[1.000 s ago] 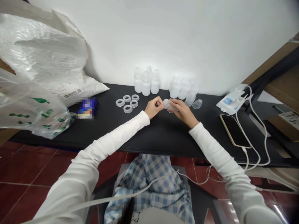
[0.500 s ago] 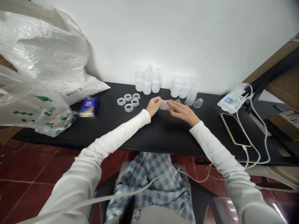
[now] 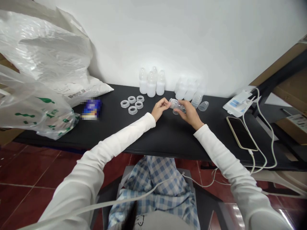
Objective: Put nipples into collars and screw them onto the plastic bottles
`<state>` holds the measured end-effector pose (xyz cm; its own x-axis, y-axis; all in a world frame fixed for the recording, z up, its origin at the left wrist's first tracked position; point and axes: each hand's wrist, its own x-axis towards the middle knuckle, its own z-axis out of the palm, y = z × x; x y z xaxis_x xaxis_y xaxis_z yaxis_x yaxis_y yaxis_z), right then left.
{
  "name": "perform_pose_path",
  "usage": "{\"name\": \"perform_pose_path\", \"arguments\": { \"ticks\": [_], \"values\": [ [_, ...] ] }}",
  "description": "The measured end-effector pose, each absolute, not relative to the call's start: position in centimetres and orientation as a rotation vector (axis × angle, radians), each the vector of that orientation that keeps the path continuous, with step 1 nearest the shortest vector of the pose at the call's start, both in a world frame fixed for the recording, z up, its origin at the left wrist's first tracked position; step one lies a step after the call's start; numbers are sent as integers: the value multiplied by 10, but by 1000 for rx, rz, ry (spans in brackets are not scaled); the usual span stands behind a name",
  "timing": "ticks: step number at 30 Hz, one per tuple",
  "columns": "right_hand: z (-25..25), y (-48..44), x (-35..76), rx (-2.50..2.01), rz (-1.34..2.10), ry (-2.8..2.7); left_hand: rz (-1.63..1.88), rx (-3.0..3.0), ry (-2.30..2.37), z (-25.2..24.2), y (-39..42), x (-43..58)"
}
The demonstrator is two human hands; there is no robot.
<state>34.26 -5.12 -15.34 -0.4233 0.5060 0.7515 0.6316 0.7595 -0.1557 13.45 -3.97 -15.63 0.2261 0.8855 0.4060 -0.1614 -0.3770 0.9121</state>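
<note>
My right hand [image 3: 189, 112] grips a small clear plastic bottle [image 3: 176, 103] lying sideways just above the black table [image 3: 168, 137]. My left hand [image 3: 159, 108] is closed in a pinch at the bottle's left end; what its fingers hold is too small to make out. Several clear plastic rings [image 3: 132, 103] lie to the left of my hands. Behind them stand assembled white bottles [image 3: 151, 83] against the wall. More clear bottles [image 3: 189, 91] and a loose clear cap [image 3: 203, 105] sit to the right of those.
Large plastic bags [image 3: 40, 80] fill the table's left end, with a blue packet [image 3: 90, 108] beside them. A phone [image 3: 241, 133] on a white cable [image 3: 263, 140] and a white box [image 3: 237, 103] lie at the right. Cardboard boxes [image 3: 292, 89] stand further right.
My right hand has lifted and turned the bottle, which now lies further right and higher. My left hand stays pinched at its end.
</note>
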Motion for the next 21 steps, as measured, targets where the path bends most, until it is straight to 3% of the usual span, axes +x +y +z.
{"name": "perform_pose_path", "arguments": {
  "ticks": [12, 21],
  "values": [
    [-139, -60, 358, -747, -514, -2345, 1420, 1027, 929, -146, -45, 133],
    [-112, -49, 408, -1535, -621, -1511, 1403, 886, 925, -146, -44, 132]
  ]
}}
